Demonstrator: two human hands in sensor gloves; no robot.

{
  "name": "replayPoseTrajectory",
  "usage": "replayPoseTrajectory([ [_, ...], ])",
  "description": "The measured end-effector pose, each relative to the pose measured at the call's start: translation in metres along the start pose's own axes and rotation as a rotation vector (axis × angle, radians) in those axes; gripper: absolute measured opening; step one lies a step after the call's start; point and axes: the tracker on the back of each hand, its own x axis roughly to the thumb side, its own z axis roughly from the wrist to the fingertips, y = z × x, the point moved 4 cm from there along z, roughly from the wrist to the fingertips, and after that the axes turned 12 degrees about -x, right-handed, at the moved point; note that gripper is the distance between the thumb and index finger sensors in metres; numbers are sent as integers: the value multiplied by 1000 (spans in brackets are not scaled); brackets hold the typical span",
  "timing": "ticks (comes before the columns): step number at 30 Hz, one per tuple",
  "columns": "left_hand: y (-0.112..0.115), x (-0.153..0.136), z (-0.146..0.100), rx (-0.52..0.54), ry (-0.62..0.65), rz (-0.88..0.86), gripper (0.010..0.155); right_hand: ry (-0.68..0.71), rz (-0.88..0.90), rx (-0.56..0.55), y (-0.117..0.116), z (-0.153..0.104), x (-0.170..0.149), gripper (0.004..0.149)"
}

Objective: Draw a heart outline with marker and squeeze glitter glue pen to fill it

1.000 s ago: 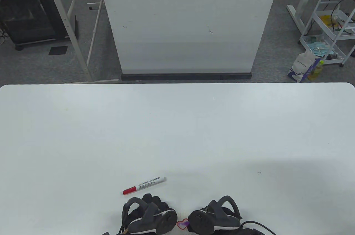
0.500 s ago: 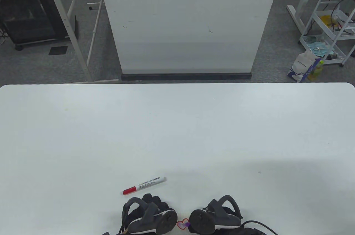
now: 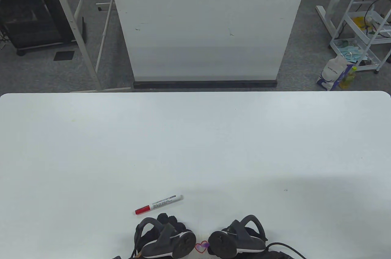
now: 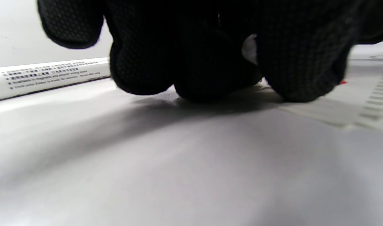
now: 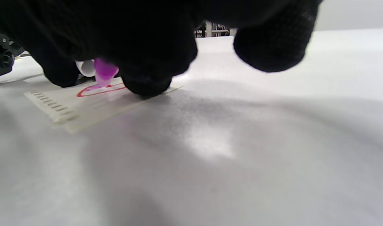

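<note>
My view, left to right. Red-capped marker (image 3: 158, 204) lies on desk (image 3: 195, 149) at 11 o'clock from left hand (image 3: 165, 239). Left hand fingers (image 4: 141, 62) curled, tips pressing desk beside paper slip (image 5: 69, 103), gripping nothing I can see. Red heart outline (image 3: 201, 246) between hands. Right hand (image 3: 235, 239) at 3 o'clock of heart pinches purple glitter glue pen (image 5: 104, 71), tip on outline.

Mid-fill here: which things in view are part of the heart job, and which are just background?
In the job:
paper
red heart outline
purple glitter glue pen, gripped by right hand
left hand, by the paper
red-capped marker, laid aside

Lying about:
white board
cart
bag
</note>
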Motion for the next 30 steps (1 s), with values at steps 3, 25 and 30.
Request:
replayPoseTrajectory([
  [3,0,0,0,0,0,0,47,18,26,42,-1,-1,1,48],
  [25,0,0,0,0,-1,0,47,-4,-17,-14,2,-1,-1,48],
  [30,0,0,0,0,-1,1,47,20,41,63,-1,-2,-1,48],
])
